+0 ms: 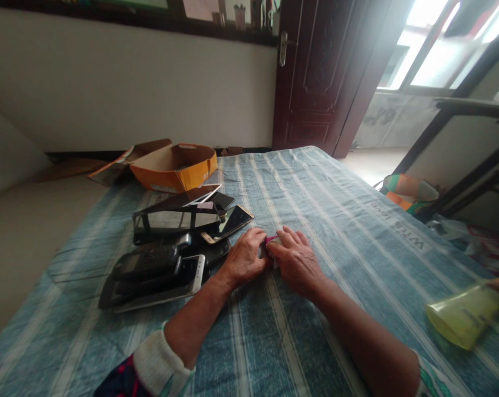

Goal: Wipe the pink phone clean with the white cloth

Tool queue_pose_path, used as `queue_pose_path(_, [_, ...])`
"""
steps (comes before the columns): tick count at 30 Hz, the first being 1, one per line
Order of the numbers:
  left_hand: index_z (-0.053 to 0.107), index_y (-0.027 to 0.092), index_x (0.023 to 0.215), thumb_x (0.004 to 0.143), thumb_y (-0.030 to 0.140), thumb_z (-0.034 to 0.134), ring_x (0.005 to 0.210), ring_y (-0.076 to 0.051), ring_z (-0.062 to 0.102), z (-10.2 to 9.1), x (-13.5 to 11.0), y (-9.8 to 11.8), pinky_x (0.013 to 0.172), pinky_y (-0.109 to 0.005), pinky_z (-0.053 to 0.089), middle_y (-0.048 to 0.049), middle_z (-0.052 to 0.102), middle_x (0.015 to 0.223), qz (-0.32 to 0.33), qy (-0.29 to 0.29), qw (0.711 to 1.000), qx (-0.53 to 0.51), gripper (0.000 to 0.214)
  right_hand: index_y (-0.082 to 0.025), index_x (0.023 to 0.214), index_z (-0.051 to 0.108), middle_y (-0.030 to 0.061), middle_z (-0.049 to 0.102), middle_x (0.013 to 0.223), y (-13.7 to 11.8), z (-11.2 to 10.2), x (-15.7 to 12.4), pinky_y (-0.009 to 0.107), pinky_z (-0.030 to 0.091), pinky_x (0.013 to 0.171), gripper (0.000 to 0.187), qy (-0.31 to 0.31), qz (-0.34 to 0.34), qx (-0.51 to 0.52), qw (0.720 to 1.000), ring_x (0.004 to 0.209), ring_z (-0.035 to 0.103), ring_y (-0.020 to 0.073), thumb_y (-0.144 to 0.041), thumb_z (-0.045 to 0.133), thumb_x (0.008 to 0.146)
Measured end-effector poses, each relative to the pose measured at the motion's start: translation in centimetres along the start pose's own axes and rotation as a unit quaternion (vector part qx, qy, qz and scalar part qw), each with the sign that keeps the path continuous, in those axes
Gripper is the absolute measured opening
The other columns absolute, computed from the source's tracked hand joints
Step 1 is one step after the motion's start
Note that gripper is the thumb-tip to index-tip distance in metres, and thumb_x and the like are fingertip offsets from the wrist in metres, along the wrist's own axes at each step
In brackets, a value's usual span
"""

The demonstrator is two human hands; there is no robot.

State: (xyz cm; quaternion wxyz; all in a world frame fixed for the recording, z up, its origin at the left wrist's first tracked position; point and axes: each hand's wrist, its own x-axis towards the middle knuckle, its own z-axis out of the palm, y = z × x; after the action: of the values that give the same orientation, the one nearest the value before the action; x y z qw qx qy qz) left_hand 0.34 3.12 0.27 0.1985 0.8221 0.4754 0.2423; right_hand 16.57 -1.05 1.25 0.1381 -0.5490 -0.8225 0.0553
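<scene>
Two bare hands: your left hand [245,256] and your right hand [296,259] meet over the cloth, both clamped on one small pale-grey object with a magenta edge [269,240]; your fingers hide most of its outline.
Slip risk: so little of the small object shows between your fingers that an uneven pull could pop it loose.
Gold-rimmed phone: this slim slab with a dark glass face [231,223] lies just beyond your left hand; a careless leftward sweep could scrape or push it.
Black handset: bulky, rounded and dull-surfaced [150,262], it rests on flat devices near a white-framed phone [195,273]; such uneven stacking probably slides if you nudge its base.
Striped cover: blue-grey fabric with pale bands [336,209], creased throughout; if you drag it, the pile may shift.
Orange box: open, thin-walled cardboard [166,179], angular, beyond the pile.
Yellow vessel: translucent, tapered, blurred [464,317], well apart at your right; tugging the fabric could roll it.
</scene>
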Motion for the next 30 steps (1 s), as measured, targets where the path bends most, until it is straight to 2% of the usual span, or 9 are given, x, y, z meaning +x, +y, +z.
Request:
queue_pose_path(3, [0.065,0.016,0.093,0.067,0.019,0.065,0.110,-0.028,0.058,0.0,0.1,0.1,0.098,-0.043,0.049,-0.0123,0.060,0.117,0.004,-0.006,1.000,0.001,0.027,-0.026,0.113,0.065,0.0105,0.050,0.137,0.5,-0.2,-0.1,0.050,0.025,0.109,0.033,0.001,-0.010,-0.002,1.000,0.140,0.030,0.0297,-0.016,0.041,0.093])
queue_pose_path(9, [0.065,0.013,0.093,0.063,0.019,0.071,0.110,-0.030,0.058,-0.1,0.0,0.3,0.097,-0.042,0.049,-0.0149,0.059,0.119,-0.017,-0.011,1.000,-0.014,0.030,-0.025,0.112,0.065,0.0102,0.051,0.135,0.4,-0.5,0.1,0.051,0.026,0.109,0.031,-0.005,-0.079,-0.024,0.997,0.139,0.030,0.0301,-0.015,0.043,0.093])
queue_pose_path(15, [0.064,0.013,0.095,0.065,0.024,0.073,0.111,-0.031,0.058,-0.2,-0.1,0.4,0.097,-0.044,0.049,-0.0156,0.059,0.120,-0.018,-0.014,1.000,-0.015,0.033,-0.024,0.117,0.064,0.0122,0.047,0.138,0.1,-0.4,0.9,0.057,0.021,0.110,0.031,-0.007,-0.068,-0.050,0.996,0.140,0.028,0.0336,-0.017,0.044,0.094])
queue_pose_path(22, [0.063,0.013,0.091,0.065,0.017,0.069,0.116,-0.031,0.056,0.0,-0.1,0.4,0.100,-0.041,0.047,-0.0170,0.058,0.124,-0.032,-0.015,0.999,0.001,0.028,-0.023,0.107,0.067,0.0094,0.057,0.122,0.1,-0.6,0.0,0.050,0.029,0.106,0.028,-0.004,-0.095,-0.038,0.995,0.137,0.033,0.0317,-0.018,0.041,0.096])
queue_pose_path(26, [0.063,0.013,0.092,0.065,0.022,0.071,0.114,-0.031,0.058,0.0,-0.1,0.6,0.100,-0.042,0.048,-0.0167,0.059,0.122,-0.028,-0.014,1.000,0.004,0.030,-0.023,0.115,0.063,0.0105,0.056,0.127,0.3,0.0,0.4,0.050,0.029,0.105,0.029,0.016,-0.062,-0.040,0.997,0.137,0.033,0.0325,-0.018,0.042,0.096])
queue_pose_path(30, [0.063,0.015,0.090,0.066,0.024,0.069,0.114,-0.030,0.058,-0.1,0.0,0.6,0.100,-0.042,0.048,-0.0158,0.061,0.121,-0.017,-0.005,1.000,0.010,0.026,-0.022,0.117,0.061,0.0107,0.059,0.122,0.0,0.7,0.6,0.049,0.028,0.106,0.031,0.028,-0.021,-0.042,0.999,0.139,0.031,0.0311,-0.016,0.039,0.096])
